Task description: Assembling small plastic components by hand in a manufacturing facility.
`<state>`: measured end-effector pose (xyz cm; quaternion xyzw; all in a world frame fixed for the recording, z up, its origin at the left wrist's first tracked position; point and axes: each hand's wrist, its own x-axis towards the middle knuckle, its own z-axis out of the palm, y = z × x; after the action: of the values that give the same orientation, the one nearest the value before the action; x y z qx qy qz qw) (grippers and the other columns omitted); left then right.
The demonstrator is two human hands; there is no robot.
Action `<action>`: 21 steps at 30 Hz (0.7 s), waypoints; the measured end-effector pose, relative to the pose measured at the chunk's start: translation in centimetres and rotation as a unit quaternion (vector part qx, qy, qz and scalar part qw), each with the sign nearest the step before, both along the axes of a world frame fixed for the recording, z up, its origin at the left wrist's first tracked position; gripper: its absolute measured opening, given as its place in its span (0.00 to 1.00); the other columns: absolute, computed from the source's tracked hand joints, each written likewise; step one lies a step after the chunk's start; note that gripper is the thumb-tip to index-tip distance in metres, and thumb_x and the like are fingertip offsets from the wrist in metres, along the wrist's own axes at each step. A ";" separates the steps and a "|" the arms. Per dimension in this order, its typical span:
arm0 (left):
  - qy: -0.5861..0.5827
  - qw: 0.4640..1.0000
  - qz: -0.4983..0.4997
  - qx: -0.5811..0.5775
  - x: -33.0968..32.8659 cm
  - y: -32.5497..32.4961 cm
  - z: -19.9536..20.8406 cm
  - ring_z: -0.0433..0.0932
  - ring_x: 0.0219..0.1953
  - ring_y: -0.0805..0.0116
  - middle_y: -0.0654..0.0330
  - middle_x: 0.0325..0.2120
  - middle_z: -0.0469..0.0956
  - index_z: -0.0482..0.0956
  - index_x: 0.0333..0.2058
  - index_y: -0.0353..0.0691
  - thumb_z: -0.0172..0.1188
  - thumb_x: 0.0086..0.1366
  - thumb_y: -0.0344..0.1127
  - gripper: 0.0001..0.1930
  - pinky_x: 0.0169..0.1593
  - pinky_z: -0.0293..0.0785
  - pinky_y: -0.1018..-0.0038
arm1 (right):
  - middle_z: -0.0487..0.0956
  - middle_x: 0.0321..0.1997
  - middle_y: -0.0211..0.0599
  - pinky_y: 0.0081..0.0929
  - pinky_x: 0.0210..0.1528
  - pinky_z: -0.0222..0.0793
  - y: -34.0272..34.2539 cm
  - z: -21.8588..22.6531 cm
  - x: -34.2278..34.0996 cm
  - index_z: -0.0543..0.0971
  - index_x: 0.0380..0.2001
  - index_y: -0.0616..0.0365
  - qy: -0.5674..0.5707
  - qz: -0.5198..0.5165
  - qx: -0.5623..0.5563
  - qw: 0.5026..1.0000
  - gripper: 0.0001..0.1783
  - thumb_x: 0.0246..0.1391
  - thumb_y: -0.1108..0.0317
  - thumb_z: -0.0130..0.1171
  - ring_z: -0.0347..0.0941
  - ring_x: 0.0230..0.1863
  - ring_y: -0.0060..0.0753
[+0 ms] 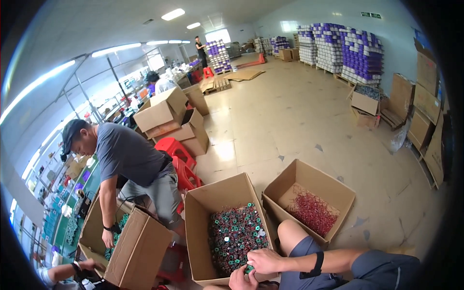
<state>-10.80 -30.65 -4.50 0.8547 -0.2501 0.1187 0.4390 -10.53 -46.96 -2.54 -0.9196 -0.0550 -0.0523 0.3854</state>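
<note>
My right hand (264,261) and my left hand (242,279) meet over the near right corner of a large open cardboard box (219,190). The fingers of both hands are pinched on a small green part (249,268), mostly hidden by the fingertips. Inside that box lies a thick layer of small coils (237,234), green rings tangled with dark reddish wire. A dark band wraps my right forearm, which comes in from the right.
To the right, another open box (309,174) holds reddish wire pieces (314,212). On the left a co-worker (130,150) reaches into a box (140,251); another person's hand (89,265) is beside it. Red stools (176,150), stacked boxes (162,113) and purple-white stacks (360,55) stand farther off.
</note>
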 end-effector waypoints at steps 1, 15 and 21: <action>0.003 1.000 0.007 0.001 -0.2 0.1 -0.2 0.78 0.39 0.46 0.47 0.36 0.79 0.79 0.43 0.36 0.62 0.61 0.30 0.12 0.44 0.76 0.59 | 0.78 0.30 0.47 0.49 0.35 0.71 0.4 -0.1 -0.3 0.73 0.30 0.59 -0.015 0.001 -0.027 1.000 0.10 0.58 0.63 0.55 0.77 0.34 0.55; -0.015 1.000 0.021 -0.001 -0.3 0.5 0.0 0.78 0.39 0.45 0.46 0.36 0.79 0.79 0.43 0.36 0.62 0.61 0.31 0.12 0.44 0.76 0.59 | 0.78 0.29 0.46 0.48 0.34 0.71 0.2 -1.3 0.6 0.73 0.30 0.58 0.024 0.026 0.035 0.999 0.08 0.57 0.65 0.55 0.76 0.33 0.55; -0.010 1.000 0.025 -0.008 -0.2 0.8 0.1 0.78 0.39 0.45 0.47 0.36 0.79 0.78 0.44 0.36 0.62 0.60 0.30 0.13 0.44 0.76 0.59 | 0.77 0.27 0.46 0.48 0.33 0.70 0.6 -1.8 1.1 0.73 0.29 0.58 0.016 0.027 0.033 0.999 0.09 0.56 0.64 0.56 0.76 0.32 0.55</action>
<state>-10.98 -29.84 -4.41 0.8562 -0.2318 0.1400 0.4400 -9.45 -46.33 -4.35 -0.9054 -0.0716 -0.0285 0.4175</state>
